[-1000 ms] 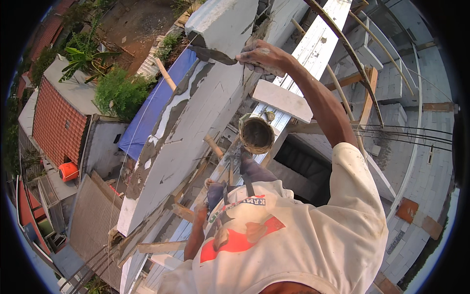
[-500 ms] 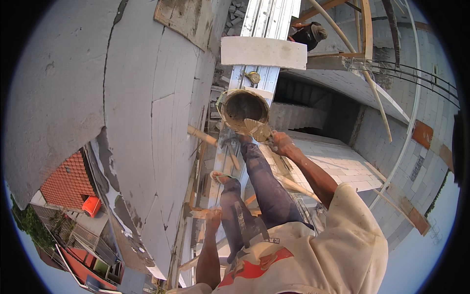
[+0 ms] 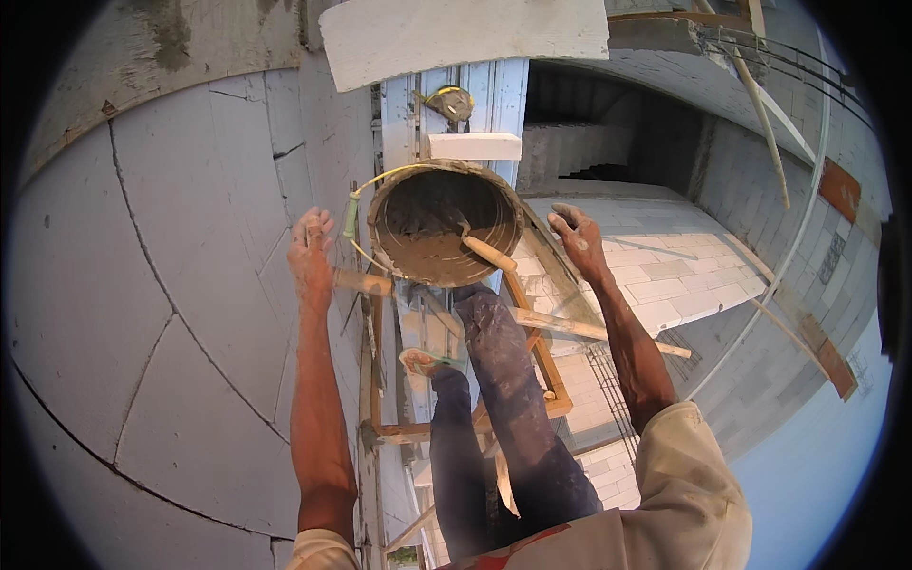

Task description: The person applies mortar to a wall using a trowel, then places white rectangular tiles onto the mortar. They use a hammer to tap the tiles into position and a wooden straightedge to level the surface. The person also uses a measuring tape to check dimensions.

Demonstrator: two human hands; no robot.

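A round bucket point(image 3: 378, 223) crusted with mortar stands on the metal planks in front of me, grey wet mortar point(image 3: 423, 249) inside. A trowel lies in it, its blade partly sunk, its wooden handle point(image 3: 490, 252) leaning over the near right rim. My left hand point(image 3: 312, 249), dusty with mortar, is raised between the bucket and the block wall, fingers loosely apart and holding nothing. Nearest to it is the bucket's wire bail with a green grip point(image 3: 351, 217). To the right of the bucket hovers my right hand point(image 3: 578, 237), fingers bent but apart, nothing in them.
A wall of pale blocks point(image 3: 218, 285) runs along my left. Beyond the bucket are a small white block piece point(image 3: 474, 146), a mortar-caked object with a yellow edge point(image 3: 449, 103) and a large pale block point(image 3: 465, 38). Wooden poles point(image 3: 598, 328) and a lower drop lie right.
My right hand has let go of the trowel, which now rests in the bucket. My left hand has risen from beside my leg to near the wall. The view has shifted closer to the bucket.
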